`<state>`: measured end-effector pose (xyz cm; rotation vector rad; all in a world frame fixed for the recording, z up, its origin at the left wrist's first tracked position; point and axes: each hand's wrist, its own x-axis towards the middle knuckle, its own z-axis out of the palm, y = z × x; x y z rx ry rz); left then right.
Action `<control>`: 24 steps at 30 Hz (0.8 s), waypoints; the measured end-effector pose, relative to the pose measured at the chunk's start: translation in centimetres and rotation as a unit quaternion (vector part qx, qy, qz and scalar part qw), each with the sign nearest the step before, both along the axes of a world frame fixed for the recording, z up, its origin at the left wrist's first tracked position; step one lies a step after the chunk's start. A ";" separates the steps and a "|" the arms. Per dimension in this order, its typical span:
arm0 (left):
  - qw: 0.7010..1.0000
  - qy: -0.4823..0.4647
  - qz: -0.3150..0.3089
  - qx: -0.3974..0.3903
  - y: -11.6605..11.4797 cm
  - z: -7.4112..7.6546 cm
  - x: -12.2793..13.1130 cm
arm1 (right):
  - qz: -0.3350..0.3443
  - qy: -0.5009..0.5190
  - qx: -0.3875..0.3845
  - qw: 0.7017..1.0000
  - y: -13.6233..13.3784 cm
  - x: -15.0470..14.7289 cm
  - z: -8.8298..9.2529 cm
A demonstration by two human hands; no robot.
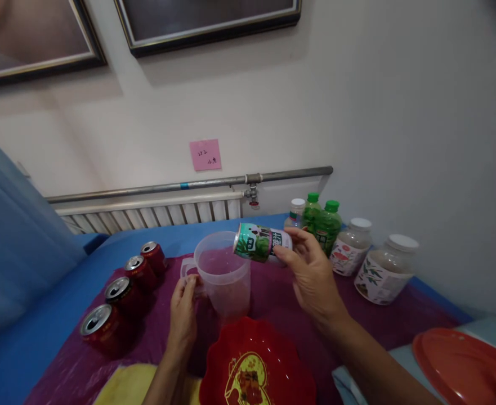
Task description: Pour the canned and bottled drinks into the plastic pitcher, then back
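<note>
Purple cloth [150, 340]: right hand [313, 278] grips tilted green can [258, 242], label unreadable; left hand [183, 315] holds jug [224, 275] handle.

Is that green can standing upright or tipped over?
Tipped. The green can lies almost on its side in the right hand, one end over the mouth of the clear jug; the left hand grips the jug's handle.

Cans [123, 295] left, jars [385, 270] right, bowl [256, 360] near — bare cloth [269, 304] right of jug [224, 275].
</note>
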<state>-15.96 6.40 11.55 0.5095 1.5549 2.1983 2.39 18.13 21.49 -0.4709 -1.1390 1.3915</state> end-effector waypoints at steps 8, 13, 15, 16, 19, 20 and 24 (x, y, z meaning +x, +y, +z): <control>0.967 0.202 0.137 -0.081 -1.8 3.1 1.1 | 0.174 0.072 -0.164 0.968 -0.1 0.3 0.6; 0.919 0.374 0.123 0.037 -3.1 5.8 4.6 | 0.243 0.041 -0.160 0.956 -2.0 0.5 1.1; 0.934 0.349 0.015 0.069 -3.2 6.6 6.1 | 0.270 0.013 -0.161 0.949 -2.9 0.5 1.2; 0.945 0.320 -0.019 0.073 -3.2 7.0 6.7 | 0.291 -0.006 -0.162 0.943 -3.3 0.5 1.2; 0.970 0.234 -0.053 0.050 -3.7 7.8 7.8 | 0.339 -0.047 -0.159 0.926 -4.3 0.4 1.1; 0.975 0.211 -0.056 0.043 -4.1 8.0 8.0 | 0.345 -0.050 -0.154 0.924 -4.6 0.4 1.2; 0.987 0.143 -0.048 0.052 -6.3 8.5 8.2 | 0.381 -0.076 -0.104 0.916 -5.6 0.4 1.1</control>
